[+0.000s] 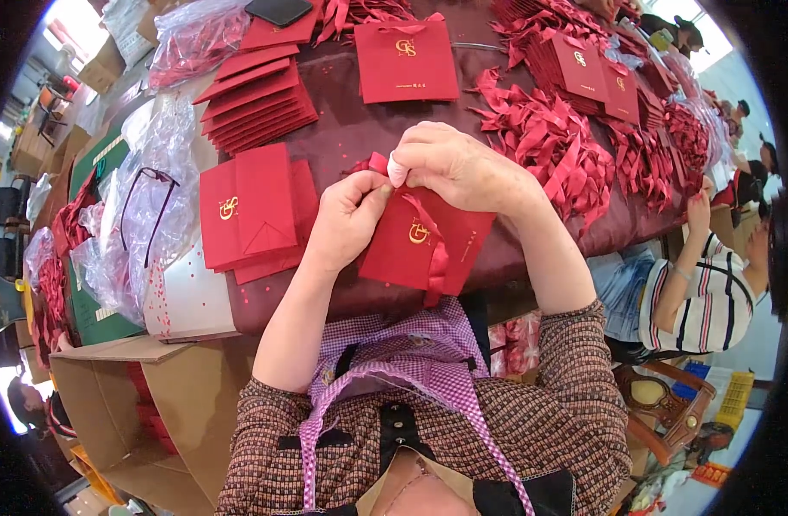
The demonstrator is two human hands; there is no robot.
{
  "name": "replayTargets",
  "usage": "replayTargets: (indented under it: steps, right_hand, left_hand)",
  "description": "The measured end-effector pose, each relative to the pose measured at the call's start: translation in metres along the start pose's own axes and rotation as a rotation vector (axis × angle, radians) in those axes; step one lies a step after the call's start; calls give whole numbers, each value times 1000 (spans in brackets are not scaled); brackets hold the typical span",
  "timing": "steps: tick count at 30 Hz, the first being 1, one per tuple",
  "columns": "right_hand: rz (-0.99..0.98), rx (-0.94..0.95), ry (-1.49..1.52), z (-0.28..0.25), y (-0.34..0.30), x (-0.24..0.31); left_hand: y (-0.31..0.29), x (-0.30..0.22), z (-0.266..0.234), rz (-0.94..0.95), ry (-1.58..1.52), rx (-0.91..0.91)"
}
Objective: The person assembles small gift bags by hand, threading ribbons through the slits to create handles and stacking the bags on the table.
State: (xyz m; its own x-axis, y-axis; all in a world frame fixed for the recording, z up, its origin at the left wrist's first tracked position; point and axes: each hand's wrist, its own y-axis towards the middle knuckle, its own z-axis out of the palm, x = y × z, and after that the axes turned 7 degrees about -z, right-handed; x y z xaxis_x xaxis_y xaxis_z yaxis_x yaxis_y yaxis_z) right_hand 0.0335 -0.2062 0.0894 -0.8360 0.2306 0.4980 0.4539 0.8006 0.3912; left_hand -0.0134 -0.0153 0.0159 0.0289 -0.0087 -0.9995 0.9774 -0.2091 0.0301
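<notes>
My left hand (346,215) and my right hand (467,168) meet at the top edge of a small red paper gift bag (394,254) with a gold emblem. Both hands are closed in a pinch on the bag's red ribbon (377,162), and their fingertips nearly touch. A white wrap (397,171) covers one fingertip of my right hand. The ribbon's loose tail (438,254) hangs down the bag's front. The bag tilts at the near table edge, below my hands. Exactly how the ribbon passes between my fingers is hidden.
Left of my hands lie flat red bags (248,206), with a fanned stack (260,103) behind. Another bag (407,64) lies farther back. Heaped red ribbons (548,146) cover the right side. Eyeglasses (149,206) rest on plastic; an open carton (187,413) stands lower left. A person in stripes (703,292) sits right.
</notes>
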Motion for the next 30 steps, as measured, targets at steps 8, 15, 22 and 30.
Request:
replayTargets:
  steps: [8,15,22,30]
  right_hand:
    - [12,100,-18,-8,0,-1]
    - [104,32,63,-26,-18,9]
    - [221,-7,201,-38,-33,2]
    - [380,-138,275,-29,-36,-40]
  left_hand:
    - [4,-3,1,-18,-24,46]
    - [2,-8,-13,-110,-406,-113]
    - [6,3,-17,-136,-463,-263]
    - [8,-1,-5,308,153,-303]
